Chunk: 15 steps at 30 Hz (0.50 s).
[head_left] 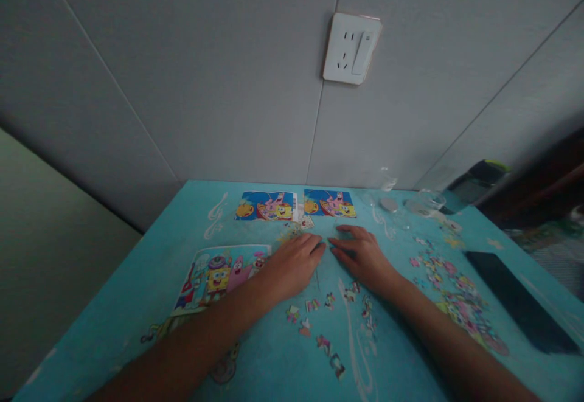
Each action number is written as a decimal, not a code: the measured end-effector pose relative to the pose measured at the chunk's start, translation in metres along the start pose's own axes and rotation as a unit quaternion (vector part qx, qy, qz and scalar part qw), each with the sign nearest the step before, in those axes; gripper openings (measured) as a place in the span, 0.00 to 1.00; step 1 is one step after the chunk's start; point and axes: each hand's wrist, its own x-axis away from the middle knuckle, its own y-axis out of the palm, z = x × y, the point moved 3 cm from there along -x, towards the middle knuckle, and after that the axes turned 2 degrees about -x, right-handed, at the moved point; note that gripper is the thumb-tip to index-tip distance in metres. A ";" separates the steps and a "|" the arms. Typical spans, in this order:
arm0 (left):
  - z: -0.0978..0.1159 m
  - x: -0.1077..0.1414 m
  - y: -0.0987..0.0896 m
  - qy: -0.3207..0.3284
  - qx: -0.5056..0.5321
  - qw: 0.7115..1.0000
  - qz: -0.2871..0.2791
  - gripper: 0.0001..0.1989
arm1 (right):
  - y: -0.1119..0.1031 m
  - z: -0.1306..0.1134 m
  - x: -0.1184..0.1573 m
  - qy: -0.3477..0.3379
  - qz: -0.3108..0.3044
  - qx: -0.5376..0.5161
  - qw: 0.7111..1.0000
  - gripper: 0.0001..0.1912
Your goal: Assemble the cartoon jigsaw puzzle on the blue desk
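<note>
My left hand rests over the middle of the table with its fingers curled and bunched together. What is in them, if anything, is hidden. Facing it, my right hand has its fingers apart, their tips close to the left fingertips, and nothing shows between them. Loose jigsaw puzzle pieces are scattered on the tabletop below and between my hands. Beside my left forearm lies a cartoon puzzle picture, partly covered by that arm. Small printed pieces sit just beyond my left hand.
Two blue cartoon cards lie at the table's back edge. A pile of puzzle pieces and a dark flat strip are on the right. Clear plastic containers stand behind them. The wall carries a socket.
</note>
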 end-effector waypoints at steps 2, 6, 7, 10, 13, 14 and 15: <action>0.001 0.001 0.001 -0.002 -0.001 1.000 0.002 0.17 | -0.001 -0.001 0.000 0.000 -0.001 0.004 1.000 0.16; 0.004 -0.001 0.001 -0.005 -0.004 1.000 0.007 0.17 | -0.002 -0.006 0.001 0.000 -0.002 0.010 1.000 0.16; 0.005 -0.001 0.001 -0.005 -0.004 1.000 0.008 0.17 | -0.001 -0.006 0.001 0.002 0.001 0.009 1.000 0.16; 0.007 -0.003 -0.001 -0.005 -0.003 1.000 0.009 0.15 | 0.000 -0.005 0.000 0.010 0.014 0.000 1.000 0.15; 0.007 -0.002 -0.002 -0.008 0.002 1.000 0.010 0.15 | 0.001 0.000 -0.001 0.019 0.015 -0.006 1.000 0.14; 0.007 -0.002 -0.003 -0.008 0.004 1.000 0.009 0.16 | 0.001 0.001 -0.001 0.020 0.011 -0.006 1.000 0.14; 0.007 -0.002 -0.002 -0.008 0.007 1.000 0.008 0.16 | 0.001 0.001 -0.002 0.019 0.005 -0.005 1.000 0.14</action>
